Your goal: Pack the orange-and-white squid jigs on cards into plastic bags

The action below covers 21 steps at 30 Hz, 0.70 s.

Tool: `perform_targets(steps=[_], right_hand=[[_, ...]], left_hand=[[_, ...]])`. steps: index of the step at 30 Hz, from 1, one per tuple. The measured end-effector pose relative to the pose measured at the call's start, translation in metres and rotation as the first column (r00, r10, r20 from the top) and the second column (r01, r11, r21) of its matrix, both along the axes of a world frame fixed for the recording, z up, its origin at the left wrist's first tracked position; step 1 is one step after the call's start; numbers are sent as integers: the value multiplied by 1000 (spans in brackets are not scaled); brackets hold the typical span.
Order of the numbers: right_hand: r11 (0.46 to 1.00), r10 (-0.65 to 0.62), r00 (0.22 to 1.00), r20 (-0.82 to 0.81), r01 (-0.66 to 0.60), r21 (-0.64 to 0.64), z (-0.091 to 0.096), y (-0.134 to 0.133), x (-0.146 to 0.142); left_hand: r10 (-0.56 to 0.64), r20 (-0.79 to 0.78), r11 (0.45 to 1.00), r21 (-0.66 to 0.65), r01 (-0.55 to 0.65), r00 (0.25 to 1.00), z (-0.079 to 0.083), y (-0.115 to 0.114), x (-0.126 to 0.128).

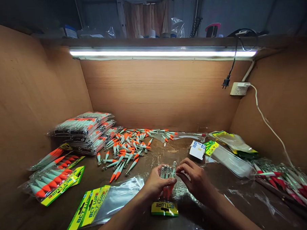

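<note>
My left hand is closed around a small bunch of squid-jig lures with their hook crowns pointing away from me. My right hand pinches at the hook ends of the same bunch from the right. The lures' orange ends reach down into a clear bag with a yellow-green BCT LURE header card lying on the table between my forearms. A loose pile of pale-green and orange lures lies on the table beyond my hands.
Empty BCT LURE bags lie at my left. Filled packs sit further left, with a stack of packed bags behind them. Clear bags and labels lie right, red-and-white lures far right. Wooden walls enclose the bench.
</note>
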State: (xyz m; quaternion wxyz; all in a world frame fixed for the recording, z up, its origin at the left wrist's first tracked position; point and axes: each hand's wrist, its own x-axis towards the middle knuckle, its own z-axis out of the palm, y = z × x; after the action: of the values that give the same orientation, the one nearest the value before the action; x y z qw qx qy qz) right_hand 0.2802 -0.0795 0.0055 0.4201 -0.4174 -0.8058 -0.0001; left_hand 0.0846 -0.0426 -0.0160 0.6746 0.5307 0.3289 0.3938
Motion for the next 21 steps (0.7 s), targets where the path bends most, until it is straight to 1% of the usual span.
perform_targets(steps=[5, 7, 9, 11, 14, 16, 19, 21], right_hand=[[1000, -13, 999, 48, 12, 9, -1, 2, 4], [999, -15, 999, 52, 13, 40, -1, 2, 4], [997, -10, 998, 55, 6, 74, 0, 1, 4], [996, 3, 998, 67, -9, 86, 0, 1, 5], [994, 7, 997, 74, -14, 106, 0, 2, 5], [993, 3, 997, 79, -13, 120, 1, 2, 6], [995, 16, 996, 87, -24, 97, 1, 3, 6], [997, 25, 997, 78, -31, 75, 2, 3, 6]], left_hand=[[46, -35, 995, 86, -43, 998, -3, 2, -1], [53, -52, 996, 81, -48, 997, -4, 3, -1], [28, -59, 999, 43, -26, 998, -5, 4, -2], [19, -85, 999, 40, -16, 996, -3, 4, -2], [44, -144, 995, 98, -30, 989, 1, 3, -3], [32, -164, 996, 87, -18, 986, 5, 1, -4], [-5, -194, 998, 53, 15, 981, 8, -2, -4], [17, -206, 996, 86, 1, 978, 8, -2, -5]])
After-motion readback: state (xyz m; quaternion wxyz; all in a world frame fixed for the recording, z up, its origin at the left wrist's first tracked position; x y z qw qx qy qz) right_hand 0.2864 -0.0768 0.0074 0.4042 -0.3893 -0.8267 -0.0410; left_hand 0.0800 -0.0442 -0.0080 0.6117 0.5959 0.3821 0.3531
